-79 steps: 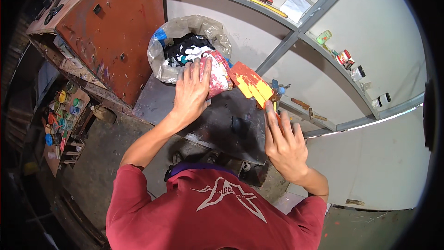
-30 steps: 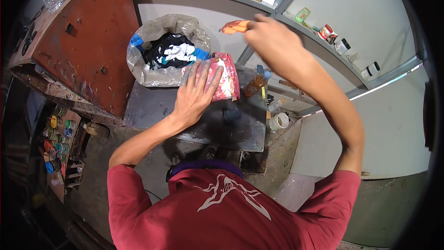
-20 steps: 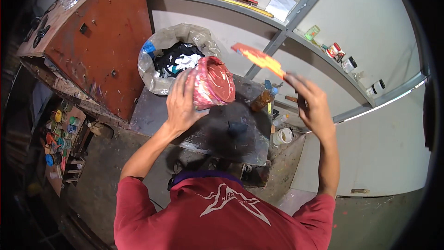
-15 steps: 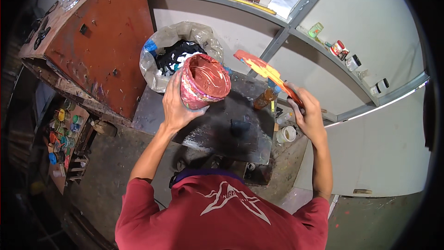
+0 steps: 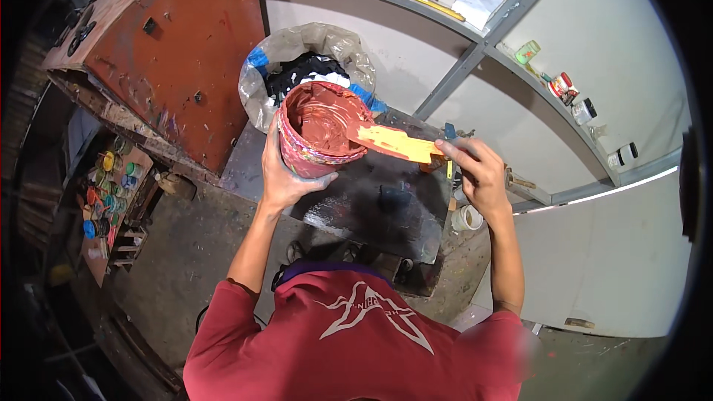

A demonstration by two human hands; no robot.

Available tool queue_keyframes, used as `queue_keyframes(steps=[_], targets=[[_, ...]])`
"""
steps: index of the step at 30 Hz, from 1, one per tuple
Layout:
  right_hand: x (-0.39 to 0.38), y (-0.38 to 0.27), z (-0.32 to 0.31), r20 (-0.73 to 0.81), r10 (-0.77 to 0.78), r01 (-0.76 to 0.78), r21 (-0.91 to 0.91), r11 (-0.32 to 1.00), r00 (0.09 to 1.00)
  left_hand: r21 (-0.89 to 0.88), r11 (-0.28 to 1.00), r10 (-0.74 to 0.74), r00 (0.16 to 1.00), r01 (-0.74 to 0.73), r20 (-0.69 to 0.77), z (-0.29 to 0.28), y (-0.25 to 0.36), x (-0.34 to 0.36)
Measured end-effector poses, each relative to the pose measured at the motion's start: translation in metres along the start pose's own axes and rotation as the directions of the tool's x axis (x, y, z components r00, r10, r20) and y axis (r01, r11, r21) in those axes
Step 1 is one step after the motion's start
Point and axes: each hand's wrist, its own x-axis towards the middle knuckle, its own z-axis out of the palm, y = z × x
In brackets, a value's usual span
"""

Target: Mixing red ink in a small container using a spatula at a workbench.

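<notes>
My left hand (image 5: 286,182) is wrapped round a tub of thick reddish-brown paint (image 5: 316,160), its outside smeared with pink and red. The tub is held up, its open mouth tilted toward me, and swirl marks show in the paint. Between the fingers of my right hand (image 5: 479,174) is the end of a flat paint spatula (image 5: 397,142), yellow with reddish-brown smears. Its far end reaches the tub's right rim; whether the tip touches the paint I cannot tell.
A dark, paint-stained table (image 5: 356,212) stands below my hands. Behind the tub is a plastic-lined bin (image 5: 256,93) of dark and white cloth. A red-brown cabinet (image 5: 174,52) rises at left. Small jars stand on a wall ledge (image 5: 549,100) and a low shelf (image 5: 137,204). A white pot (image 5: 466,218) is beside the table.
The spatula has come down and left from above the table to the tub's rim, my right hand moving with it. The tub now tilts more toward me; the view has shifted slightly.
</notes>
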Motion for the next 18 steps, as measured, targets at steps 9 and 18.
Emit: queue_keyframes(steps=[9, 18], targets=[[0.009, 0.004, -0.025, 0.134, -0.1, 0.114, -0.104, 0.988, 0.986, 0.08, 0.996, 0.038, 0.999, -0.035, -0.028, -0.018, -0.002, -0.001], [-0.01, 0.026, -0.024, -0.006, 0.341, -0.332, 0.211, 0.919, 0.94, -0.38, 0.884, -0.274, 0.961, 0.271, 0.046, -0.035, -0.011, 0.004]])
